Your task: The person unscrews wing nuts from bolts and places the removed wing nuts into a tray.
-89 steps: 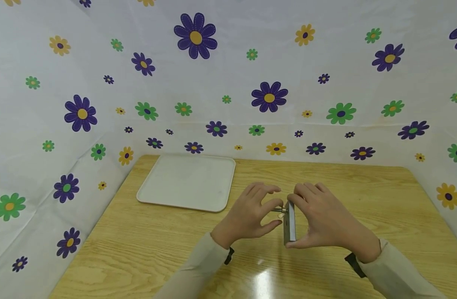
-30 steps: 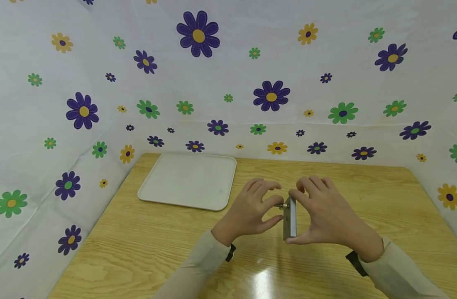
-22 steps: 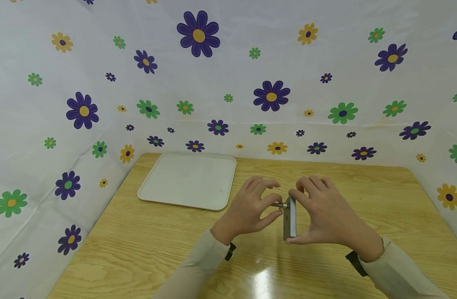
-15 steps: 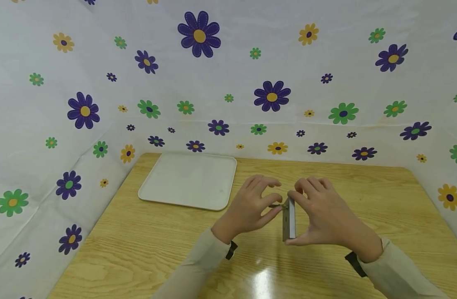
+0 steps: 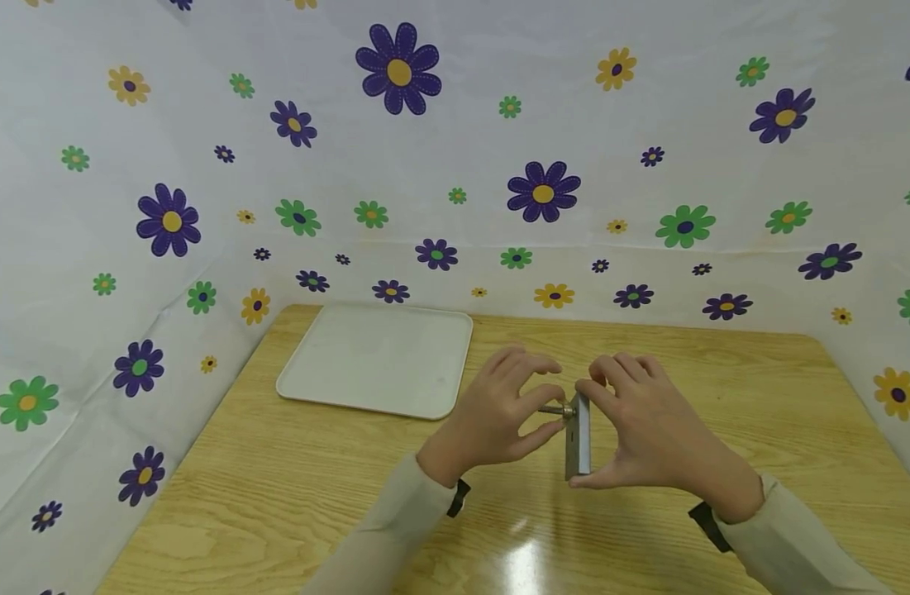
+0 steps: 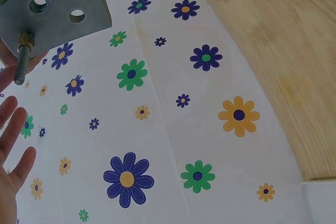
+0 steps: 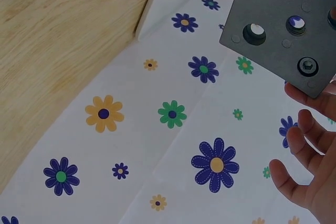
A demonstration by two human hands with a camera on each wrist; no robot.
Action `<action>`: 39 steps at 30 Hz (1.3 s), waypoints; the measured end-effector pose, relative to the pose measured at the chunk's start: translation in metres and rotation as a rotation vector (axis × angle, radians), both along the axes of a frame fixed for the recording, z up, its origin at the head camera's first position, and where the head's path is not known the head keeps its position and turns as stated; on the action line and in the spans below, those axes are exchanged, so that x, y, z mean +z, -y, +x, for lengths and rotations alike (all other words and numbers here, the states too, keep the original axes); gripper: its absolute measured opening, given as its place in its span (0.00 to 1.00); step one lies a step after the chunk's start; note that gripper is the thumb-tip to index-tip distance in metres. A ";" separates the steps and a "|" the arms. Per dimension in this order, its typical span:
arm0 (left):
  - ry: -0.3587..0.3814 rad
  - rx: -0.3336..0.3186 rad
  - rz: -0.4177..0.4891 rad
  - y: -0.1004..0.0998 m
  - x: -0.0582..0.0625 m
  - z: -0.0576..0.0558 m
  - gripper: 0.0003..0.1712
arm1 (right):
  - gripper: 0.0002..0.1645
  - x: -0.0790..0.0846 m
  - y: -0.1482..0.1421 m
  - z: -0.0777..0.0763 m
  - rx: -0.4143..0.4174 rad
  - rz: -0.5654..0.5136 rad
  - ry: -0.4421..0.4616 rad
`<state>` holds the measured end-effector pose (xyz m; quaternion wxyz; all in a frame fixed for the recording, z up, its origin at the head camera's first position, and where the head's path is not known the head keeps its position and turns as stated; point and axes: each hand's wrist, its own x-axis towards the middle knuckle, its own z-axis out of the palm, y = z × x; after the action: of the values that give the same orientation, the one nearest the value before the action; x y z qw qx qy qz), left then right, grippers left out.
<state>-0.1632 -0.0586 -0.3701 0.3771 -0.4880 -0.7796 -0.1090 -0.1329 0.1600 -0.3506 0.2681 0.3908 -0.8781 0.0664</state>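
My right hand (image 5: 644, 430) grips a grey metal plate (image 5: 578, 438) by its edges, thumb below and fingers above, so that it stands upright over the table. Several round holes show in the plate in both wrist views. A threaded bolt (image 6: 22, 65) sticks out of its left face near one corner, with a brass-coloured nut (image 6: 26, 40) close to the plate. On the far side, the bolt's socket head (image 7: 308, 66) sits in a corner hole. My left hand (image 5: 495, 413) is at the bolt, index finger and thumb spread above and below the nut, with a gap visible.
A white tray (image 5: 376, 359) lies at the back left of the wooden table (image 5: 276, 496). White cloth (image 5: 455, 132) with printed flowers encloses the back and sides.
My left thumb and index finger have moved by small amounts around the nut and now stand apart from it. My right hand and the plate have barely shifted.
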 end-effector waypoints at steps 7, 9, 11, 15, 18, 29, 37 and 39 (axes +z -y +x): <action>0.078 0.004 -0.035 0.000 -0.007 0.001 0.18 | 0.55 0.000 0.000 0.000 -0.001 0.004 0.016; 0.100 0.010 -0.049 0.000 -0.009 0.001 0.18 | 0.55 0.000 0.000 0.000 0.001 0.004 0.018; 0.123 0.016 -0.061 0.000 -0.009 0.001 0.18 | 0.55 0.000 0.000 0.000 0.003 0.002 0.017; 0.149 0.026 -0.064 -0.001 -0.008 0.002 0.18 | 0.56 0.000 -0.001 -0.001 0.005 0.002 0.010; 0.131 0.028 -0.047 -0.002 -0.006 0.002 0.16 | 0.56 0.000 -0.001 -0.001 0.009 0.000 0.002; 0.047 0.041 -0.007 -0.005 -0.001 0.000 0.10 | 0.54 -0.002 0.000 0.001 0.012 0.000 0.030; 0.038 0.037 0.011 -0.005 0.000 0.002 0.09 | 0.55 -0.003 -0.002 0.001 0.014 -0.008 0.023; 0.044 0.026 0.013 -0.005 0.000 0.002 0.09 | 0.56 -0.003 -0.002 0.000 0.013 -0.008 0.018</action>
<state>-0.1610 -0.0537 -0.3698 0.3643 -0.4729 -0.7933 -0.1197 -0.1328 0.1623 -0.3539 0.2614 0.3947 -0.8776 0.0754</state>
